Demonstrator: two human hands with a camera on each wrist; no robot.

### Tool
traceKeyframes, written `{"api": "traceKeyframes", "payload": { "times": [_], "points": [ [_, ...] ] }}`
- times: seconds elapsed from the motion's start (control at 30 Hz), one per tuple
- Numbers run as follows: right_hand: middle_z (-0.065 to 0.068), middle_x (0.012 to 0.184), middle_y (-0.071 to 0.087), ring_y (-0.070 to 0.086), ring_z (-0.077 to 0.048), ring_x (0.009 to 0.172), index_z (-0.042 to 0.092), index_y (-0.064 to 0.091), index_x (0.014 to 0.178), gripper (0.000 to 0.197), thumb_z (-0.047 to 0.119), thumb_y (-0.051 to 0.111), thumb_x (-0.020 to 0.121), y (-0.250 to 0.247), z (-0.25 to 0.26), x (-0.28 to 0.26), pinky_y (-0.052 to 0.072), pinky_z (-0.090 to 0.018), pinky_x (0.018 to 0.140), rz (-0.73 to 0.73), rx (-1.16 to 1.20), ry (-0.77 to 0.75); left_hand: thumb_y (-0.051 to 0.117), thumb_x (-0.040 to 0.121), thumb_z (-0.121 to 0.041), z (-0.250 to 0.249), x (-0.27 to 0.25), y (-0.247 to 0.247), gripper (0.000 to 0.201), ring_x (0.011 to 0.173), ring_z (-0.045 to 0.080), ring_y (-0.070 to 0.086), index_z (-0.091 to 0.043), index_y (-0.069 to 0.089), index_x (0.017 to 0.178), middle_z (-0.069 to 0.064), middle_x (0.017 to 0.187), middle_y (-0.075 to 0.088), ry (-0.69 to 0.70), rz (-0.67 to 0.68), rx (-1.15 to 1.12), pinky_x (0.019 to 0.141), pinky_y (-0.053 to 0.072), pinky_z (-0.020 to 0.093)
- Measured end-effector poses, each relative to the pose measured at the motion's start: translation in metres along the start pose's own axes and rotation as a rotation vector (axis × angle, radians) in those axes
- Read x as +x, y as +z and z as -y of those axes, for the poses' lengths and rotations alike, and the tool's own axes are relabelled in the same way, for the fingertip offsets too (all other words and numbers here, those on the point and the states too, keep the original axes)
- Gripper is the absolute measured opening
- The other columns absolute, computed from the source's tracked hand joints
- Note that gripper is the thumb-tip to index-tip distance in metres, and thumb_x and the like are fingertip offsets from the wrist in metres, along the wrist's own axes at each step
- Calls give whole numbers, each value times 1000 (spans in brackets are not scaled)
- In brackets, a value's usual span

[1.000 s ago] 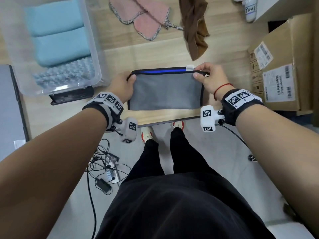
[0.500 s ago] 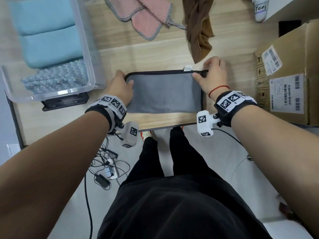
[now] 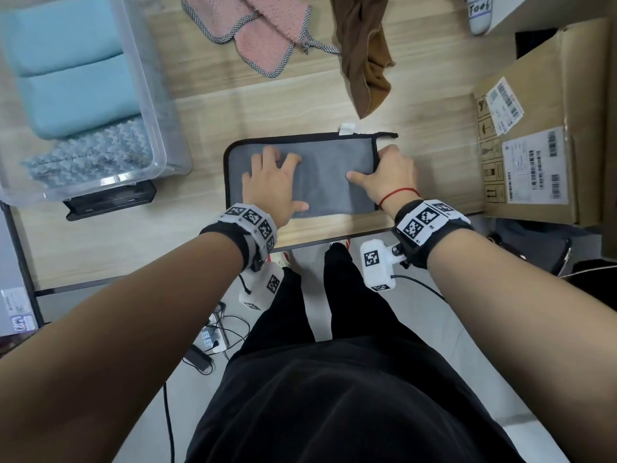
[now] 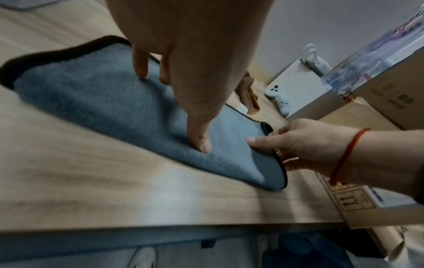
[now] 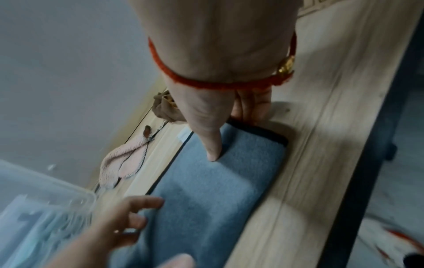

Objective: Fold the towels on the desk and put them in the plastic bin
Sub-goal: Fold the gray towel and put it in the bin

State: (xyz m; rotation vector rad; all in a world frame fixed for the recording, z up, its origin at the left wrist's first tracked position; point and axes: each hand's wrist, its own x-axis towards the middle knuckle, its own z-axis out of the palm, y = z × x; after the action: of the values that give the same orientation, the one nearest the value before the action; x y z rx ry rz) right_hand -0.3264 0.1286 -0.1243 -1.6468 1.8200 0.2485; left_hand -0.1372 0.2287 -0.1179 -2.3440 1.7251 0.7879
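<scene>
**Second fold of the grey towel**

The left hand lies spread flat on the grey towel, pinning its left half. The right hand pinches the towel's right end, thumb on top. The towel lies near the counter front edge, right of the plastic bin. Best to carry that end over squarely, matching edges.

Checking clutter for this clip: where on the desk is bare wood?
Bare wooden desk lies along the near edge, left of the grey black-edged towel, below the clear plastic bin. Crowded: far side, with the pink towel and brown cloth.
</scene>
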Motion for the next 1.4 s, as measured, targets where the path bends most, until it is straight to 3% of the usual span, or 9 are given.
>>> {"api": "traceKeyframes", "payload": {
  "times": [0.23,0.37,0.47,0.7,0.8,0.93,1.17,1.3,1.4],
  "points": [
    [-5,93,67,63,-25,89,11,62,94,34,33,74,72,2,1,-5,50,-34,73,123,209,-129,81,67,-50,-2,-2,6,78,119,27,37,-32,38,130,5,130,35,-18,-25,31,89,46,44],
    [3,103,67,67,-15,94,18,56,105,53,31,85,63,0,-5,-7,56,-40,86,125,628,37,81,67,-50,-8,-3,8,80,121,28,36,-32,38,132,6,132,35,-15,-22,30,91,47,45],
    [-2,97,73,72,-20,87,15,66,96,38,20,89,66,-7,-8,-10,59,-41,82,200,812,110,81,67,-50,-16,-4,10,80,120,27,37,-31,39,132,6,131,35,0,-26,30,89,47,44],
    [-15,101,74,72,-30,94,-1,67,111,36,10,78,78,-30,4,-20,58,-44,83,373,977,89,79,73,-45,-11,-6,-6,70,119,24,40,-28,44,131,3,128,41,10,22,-112,93,44,40],
    [-21,93,68,63,-34,78,-5,63,109,37,10,75,78,-28,29,-29,52,-37,67,388,899,10,77,77,-34,16,-13,-14,44,106,20,53,-24,56,114,-1,112,54,-37,-44,-286,91,46,38],
    [-12,65,48,46,-20,44,11,51,85,20,8,71,82,-12,63,-38,40,-24,41,398,745,-56,73,82,-32,48,-25,-6,12,77,11,61,-26,64,87,-9,82,65,-197,-35,-547,81,53,31],
    [2,68,52,58,-15,43,20,45,73,27,14,70,80,43,115,-52,55,-32,48,380,506,-154,81,72,-40,77,-43,5,70,80,0,60,-9,52,128,2,111,64,-252,195,-1089,82,47,14],
    [1,68,57,66,-24,49,20,46,75,23,16,68,81,59,133,-57,60,-42,60,380,424,-198,89,45,-50,86,-41,8,100,73,-4,57,-10,49,128,-8,94,59,-240,249,-1182,79,46,14],
    [-2,72,64,70,-27,54,20,47,79,20,18,67,82,65,139,-59,60,-40,62,392,369,-211,92,52,-42,89,-39,9,94,69,-6,57,-8,49,128,-11,86,56,-247,274,-1216,78,46,14]
  ]
}}
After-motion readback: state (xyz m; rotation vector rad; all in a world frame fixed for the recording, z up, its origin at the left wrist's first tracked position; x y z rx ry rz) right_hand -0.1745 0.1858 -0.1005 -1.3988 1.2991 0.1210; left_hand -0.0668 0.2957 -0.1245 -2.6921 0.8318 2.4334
